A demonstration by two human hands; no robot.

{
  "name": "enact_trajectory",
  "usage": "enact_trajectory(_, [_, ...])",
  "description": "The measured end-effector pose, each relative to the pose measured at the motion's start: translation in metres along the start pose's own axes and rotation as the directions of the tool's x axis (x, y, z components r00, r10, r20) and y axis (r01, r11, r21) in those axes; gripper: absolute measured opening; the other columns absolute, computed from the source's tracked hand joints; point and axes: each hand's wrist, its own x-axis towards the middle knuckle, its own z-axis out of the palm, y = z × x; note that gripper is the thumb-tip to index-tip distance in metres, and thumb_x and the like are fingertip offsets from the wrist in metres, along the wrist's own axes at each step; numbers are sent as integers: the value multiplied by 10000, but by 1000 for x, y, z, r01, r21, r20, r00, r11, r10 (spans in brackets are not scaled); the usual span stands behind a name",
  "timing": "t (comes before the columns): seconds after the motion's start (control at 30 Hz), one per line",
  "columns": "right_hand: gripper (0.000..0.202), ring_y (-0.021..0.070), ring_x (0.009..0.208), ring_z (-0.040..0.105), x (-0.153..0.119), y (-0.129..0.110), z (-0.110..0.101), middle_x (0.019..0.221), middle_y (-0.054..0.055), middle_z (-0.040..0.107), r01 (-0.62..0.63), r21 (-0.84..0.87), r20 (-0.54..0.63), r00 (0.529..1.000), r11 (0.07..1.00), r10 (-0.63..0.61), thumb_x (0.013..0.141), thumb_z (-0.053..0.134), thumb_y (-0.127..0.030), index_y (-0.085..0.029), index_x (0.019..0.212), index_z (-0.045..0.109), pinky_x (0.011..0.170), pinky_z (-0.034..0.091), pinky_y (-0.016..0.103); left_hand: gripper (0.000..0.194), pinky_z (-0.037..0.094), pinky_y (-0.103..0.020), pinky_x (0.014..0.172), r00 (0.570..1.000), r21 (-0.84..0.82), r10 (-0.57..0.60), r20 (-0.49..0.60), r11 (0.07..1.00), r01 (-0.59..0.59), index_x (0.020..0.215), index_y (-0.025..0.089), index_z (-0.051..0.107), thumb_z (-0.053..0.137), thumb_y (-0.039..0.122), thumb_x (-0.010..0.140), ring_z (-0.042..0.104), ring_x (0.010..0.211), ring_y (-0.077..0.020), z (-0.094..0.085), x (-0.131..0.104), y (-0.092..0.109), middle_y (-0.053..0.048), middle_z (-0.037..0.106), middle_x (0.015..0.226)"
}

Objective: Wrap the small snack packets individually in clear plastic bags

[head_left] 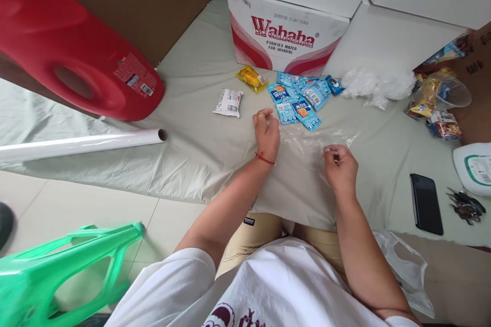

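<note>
A clear plastic bag lies flat and crumpled on the cloth, stretched between my two hands. My right hand pinches its right side between thumb and fingers. At the bag's left end is my left hand, closed with its fingers curled; it seems to grip the film there, though the fingertips are partly hidden. Just beyond the bag, several blue snack packets lie in a loose pile. A white packet and a yellow packet rest beyond my left hand, apart from it.
A Wahaba-style red-and-white carton stands at the back. Crumpled clear bags and a tipped plastic tub with snacks are right. A phone and keys lie nearer. Left are a red jug, a roll and a green stool.
</note>
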Motion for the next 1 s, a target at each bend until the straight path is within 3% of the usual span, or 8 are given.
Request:
enact_trajectory(0.1, [291, 197, 719, 677, 0, -8, -9, 910, 81, 738, -31, -15, 33, 999, 999, 31, 917, 547, -450, -200, 888, 693, 769, 537, 366, 575, 281, -528, 1254, 851, 209, 510, 125, 825, -525, 1377, 222, 538, 551, 586, 932, 445, 1471, -327, -7, -17, 12, -159, 544, 1455])
enact_trajectory(0.17, [273, 202, 740, 688, -2, -12, -13, 926, 87, 751, -23, -13, 41, 999, 1000, 24, 898, 560, -433, -201, 874, 701, 760, 541, 360, 768, 77, -575, 1302, 701, 246, 610, 370, 663, -707, 1518, 232, 452, 531, 704, 917, 272, 1588, -368, -6, -30, 20, -162, 498, 1548])
enact_trajectory(0.23, [267, 204, 750, 694, -3, -13, -18, 914, 82, 758, -53, 38, 81, 995, 998, 50, 879, 588, -441, -204, 886, 712, 732, 552, 349, 857, -74, -610, 1288, 628, 258, 548, 553, 604, -754, 1569, 231, 415, 553, 738, 892, 203, 1615, -388, -1, -38, 24, -163, 522, 1551])
enact_trajectory(0.33, [286, 193, 737, 692, -7, -10, -25, 841, 58, 750, -228, 212, 206, 961, 950, 185, 834, 668, -490, -213, 892, 709, 685, 574, 325, 732, -101, -629, 1279, 692, 291, 376, 617, 707, -644, 1497, 237, 526, 686, 584, 872, 339, 1551, -375, 4, -35, 22, -137, 694, 1307])
enact_trajectory(0.5, [388, 191, 755, 707, -14, 5, -44, 884, 54, 750, -506, 456, 374, 856, 732, 358, 655, 851, -520, -212, 802, 666, 630, 596, 303, 69, 199, -556, 1261, 785, 332, 150, 601, 846, -416, 897, 253, 748, 710, 280, 846, 567, 1222, -316, 1, -13, 15, -63, 691, 913])
enact_trajectory(0.67, [452, 193, 750, 720, -19, 33, -70, 898, 68, 751, -605, 520, 449, 794, 603, 409, 585, 924, -496, -196, 808, 670, 612, 601, 297, 90, 438, -369, 1053, 815, 154, 172, 553, 941, -303, 785, 226, 644, 638, 220, 875, 600, 1078, -251, -3, -15, 18, -66, 651, 974])
enact_trajectory(0.77, [464, 157, 678, 692, -18, 50, -87, 882, 59, 748, -651, 529, 455, 759, 544, 466, 557, 953, -450, -191, 829, 680, 550, 568, 253, 118, 469, -272, 810, 866, 93, 35, 500, 991, -94, 855, 245, 580, 575, 280, 967, 612, 739, -181, -10, -22, 25, 5, 593, 762])
enact_trajectory(1.0, [514, 134, 616, 646, -9, 70, -92, 786, 51, 713, -703, 380, 528, 699, 602, 483, 540, 965, -501, -173, 828, 694, 494, 516, 225, 173, 401, -270, 754, 946, 440, -58, 319, 893, -94, 811, 253, 522, 582, 221, 970, 542, 643, -203, -40, -21, 31, 32, 492, 633])
